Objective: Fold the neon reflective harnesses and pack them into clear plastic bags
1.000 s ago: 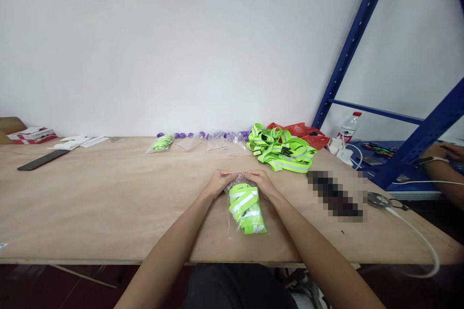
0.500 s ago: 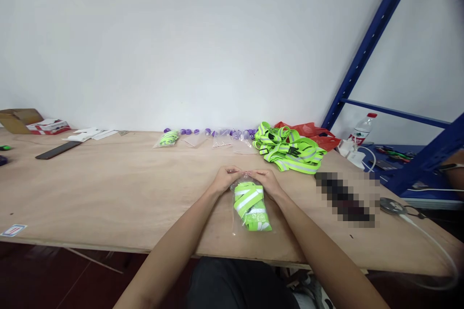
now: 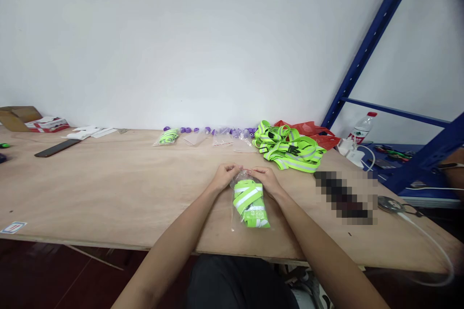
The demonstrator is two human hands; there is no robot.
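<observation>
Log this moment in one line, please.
left hand: pinches clear bag, top; right hand: pinches clear bag, top; contents: green strap; strap pile: beyond right hand

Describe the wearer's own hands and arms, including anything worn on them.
The left hand and right hand are ungloved. Both forearms are slim, with no sleeve, watch, bracelet or cable showing. Any rings are too small to tell.

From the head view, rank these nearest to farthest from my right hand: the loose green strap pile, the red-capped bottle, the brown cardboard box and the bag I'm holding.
1. Bag: touching the right hand.
2. Green strap pile: ahead, to the right.
3. Red-capped bottle: farther right.
4. Brown cardboard box: far left.
</observation>
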